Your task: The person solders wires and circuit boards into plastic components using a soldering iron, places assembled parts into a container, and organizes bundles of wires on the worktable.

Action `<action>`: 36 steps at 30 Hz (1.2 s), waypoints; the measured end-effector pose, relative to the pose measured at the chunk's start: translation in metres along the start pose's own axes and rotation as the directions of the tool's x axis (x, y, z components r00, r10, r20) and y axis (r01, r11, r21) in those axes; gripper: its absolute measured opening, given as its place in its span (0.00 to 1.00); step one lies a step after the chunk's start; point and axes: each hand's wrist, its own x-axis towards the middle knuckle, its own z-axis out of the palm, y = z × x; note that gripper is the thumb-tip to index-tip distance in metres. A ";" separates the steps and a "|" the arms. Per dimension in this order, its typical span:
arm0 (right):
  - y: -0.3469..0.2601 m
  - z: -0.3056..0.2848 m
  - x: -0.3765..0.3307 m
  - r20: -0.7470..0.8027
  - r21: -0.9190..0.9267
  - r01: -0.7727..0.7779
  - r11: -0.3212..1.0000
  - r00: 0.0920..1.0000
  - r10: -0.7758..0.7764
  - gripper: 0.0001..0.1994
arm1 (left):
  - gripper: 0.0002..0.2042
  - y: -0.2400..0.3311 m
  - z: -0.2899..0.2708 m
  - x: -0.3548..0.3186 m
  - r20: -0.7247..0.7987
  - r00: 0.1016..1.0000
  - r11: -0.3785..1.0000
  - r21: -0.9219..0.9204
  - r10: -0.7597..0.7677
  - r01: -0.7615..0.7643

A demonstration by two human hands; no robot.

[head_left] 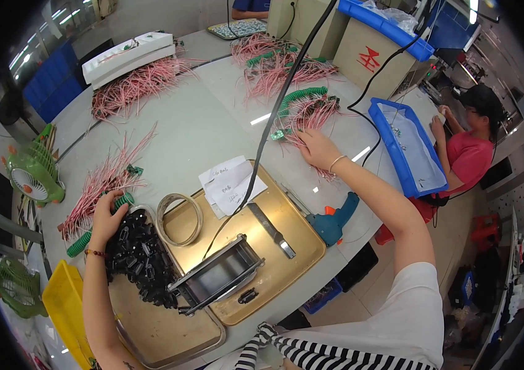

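My left hand (107,217) is at the left, curled round the end of a ridged green row of small circuit boards (126,198). Pink wires (104,191) fan out beyond it, and black plastic housings (141,259) are heaped beside my wrist. Farther right, my right hand (318,151) reaches over the table with fingers closed on pink wires, right by a small green circuit board (281,134). Another ridged green row (304,94) with pink wires lies just past that hand. My fingertips there are partly hidden.
A gold tray (305,246) holds a tape roll (179,219), a metal bar tool (271,229), a black metal fixture (218,274) and paper slips (231,185). A teal electric screwdriver (333,222) lies beside it. A black cable (280,102) hangs across; a co-worker (471,135) sits right, past a blue bin (407,148).
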 end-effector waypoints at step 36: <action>-0.019 -0.003 -0.014 0.065 -0.048 -0.116 0.992 0.991 0.119 0.21 | 0.18 -0.010 0.002 0.001 0.007 1.000 1.000 0.012 -0.003 0.003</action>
